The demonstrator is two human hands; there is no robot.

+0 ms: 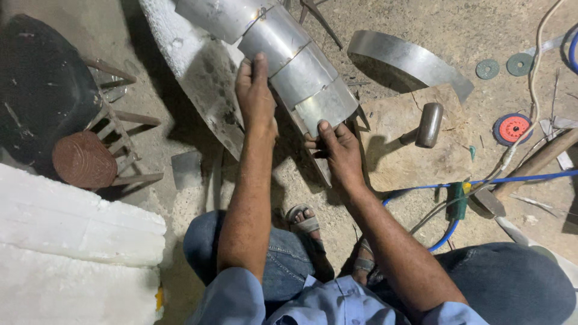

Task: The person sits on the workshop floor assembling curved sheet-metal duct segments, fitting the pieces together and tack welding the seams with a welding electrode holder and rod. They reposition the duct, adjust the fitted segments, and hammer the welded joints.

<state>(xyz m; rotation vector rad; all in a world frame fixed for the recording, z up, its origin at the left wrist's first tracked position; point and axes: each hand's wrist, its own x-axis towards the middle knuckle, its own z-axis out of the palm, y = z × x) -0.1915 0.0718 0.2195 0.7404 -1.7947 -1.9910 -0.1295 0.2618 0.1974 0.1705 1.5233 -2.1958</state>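
Dusty floor [421,36], mallet [428,124] at right. Centre frame: curved sheet-metal duct [298,66], left hand [256,96] flat on its side, right hand [340,147] pinching lower edge. Probably light, stiff, sharp-edged; best held by flat faces.

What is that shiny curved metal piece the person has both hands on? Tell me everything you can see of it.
The curved metal piece looks like thin, silvery sheet metal, dull and smudged in places. It is built of several overlapping curved segments joined at seams, so it bends like a segmented duct elbow. It lies tilted, running from the top of the picture down toward the person. The left hand rests flat along its left edge; the right hand grips its lower end, thumb pressed on the last segment. How its underside is supported is hidden.
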